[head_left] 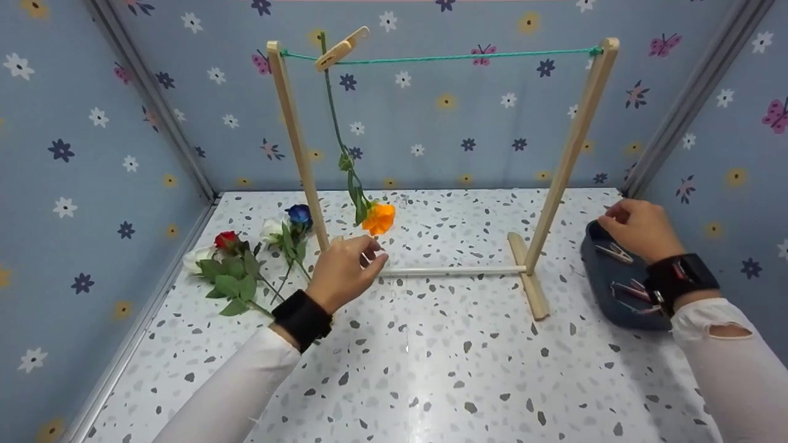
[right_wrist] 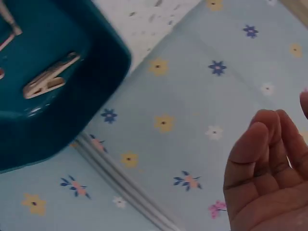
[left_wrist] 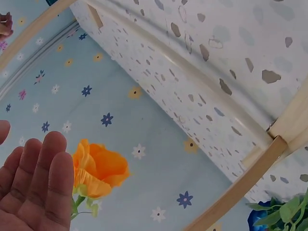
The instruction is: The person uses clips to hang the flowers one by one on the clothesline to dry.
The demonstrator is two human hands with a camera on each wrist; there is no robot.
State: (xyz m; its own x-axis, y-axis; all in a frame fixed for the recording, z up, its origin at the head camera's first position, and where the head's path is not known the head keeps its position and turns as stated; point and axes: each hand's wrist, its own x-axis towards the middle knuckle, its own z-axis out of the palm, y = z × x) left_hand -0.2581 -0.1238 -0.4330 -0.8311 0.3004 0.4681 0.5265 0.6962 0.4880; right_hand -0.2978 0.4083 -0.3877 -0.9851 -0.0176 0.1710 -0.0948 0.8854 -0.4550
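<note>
Head view, done: one orange flower (head_left: pixel 378 218) hangs head down from the green string (head_left: pixel 462 58) of the wooden rack (head_left: pixel 569 151), pinned by a wooden peg (head_left: pixel 340 48) near the rack's left post.
Head view, left to do: I judge most of the work is open; a red rose (head_left: pixel 226 239), a blue rose (head_left: pixel 299 214) and white blooms (head_left: pixel 196 259) lie on the table (head_left: pixel 431 369) left of the rack, none pegged.
Head view, left hand (head_left: pixel 345 271): just below the orange flower, fingers loosely bent, grip released, grasping nothing.
Head view, right hand (head_left: pixel 640 229): over the far end of the blue tray (head_left: pixel 594 258), fingers curled; whether the grip has a peg I cannot tell here.
Head view, tray contents: several loose pegs (head_left: pixel 615 252) lie in it, on the table right of the rack.

Left wrist view, hand: the left fingers (left_wrist: pixel 45 178) are straight and bare, just beside the orange bloom (left_wrist: pixel 98 168), perhaps brushing it.
Left wrist view, rack: its base rail (left_wrist: pixel 202 82) crosses the speckled table.

Right wrist view, hand: the right fingers (right_wrist: pixel 262 159) are loosely curled and hold nothing visible.
Right wrist view, tray: one wooden peg (right_wrist: pixel 50 79) lies inside the blue tray (right_wrist: pixel 91 96); the hand is apart from it.
</note>
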